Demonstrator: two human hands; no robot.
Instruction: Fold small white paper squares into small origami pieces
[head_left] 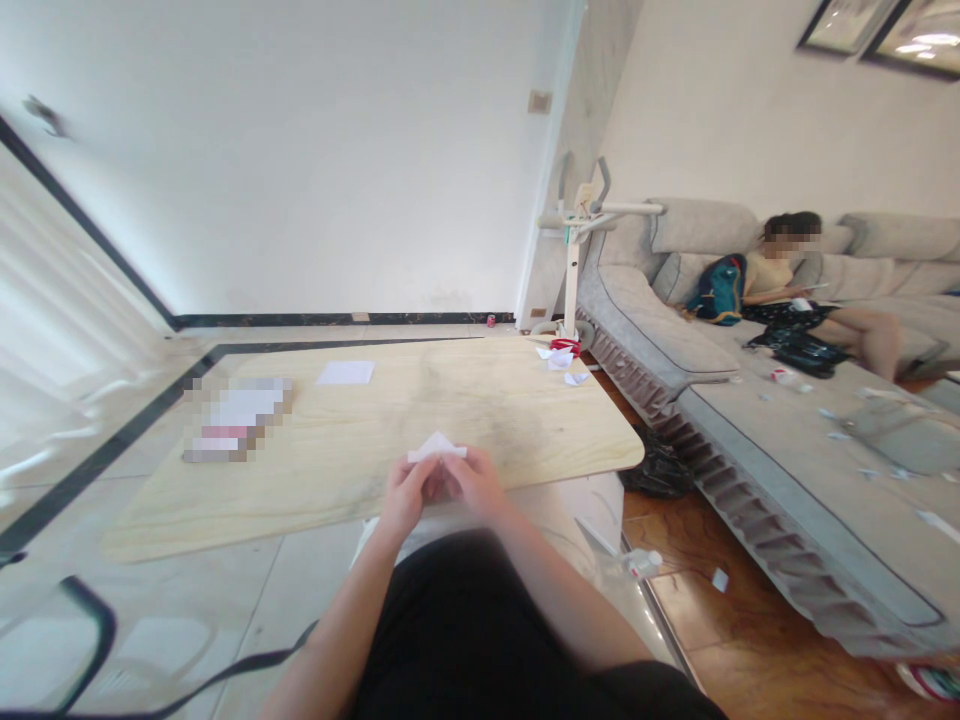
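Observation:
A small folded piece of white paper is held between both my hands just above the near edge of the light wooden table. My left hand pinches its left side, fingers closed on it. My right hand grips the right side the same way. The two hands touch each other under the paper. Most of the paper's lower part is hidden by my fingers.
A flat white sheet lies at the table's far side, a blurred stack at its left. Small folded papers sit at the far right corner. A person sits on the grey sofa at right, with paper scraps around.

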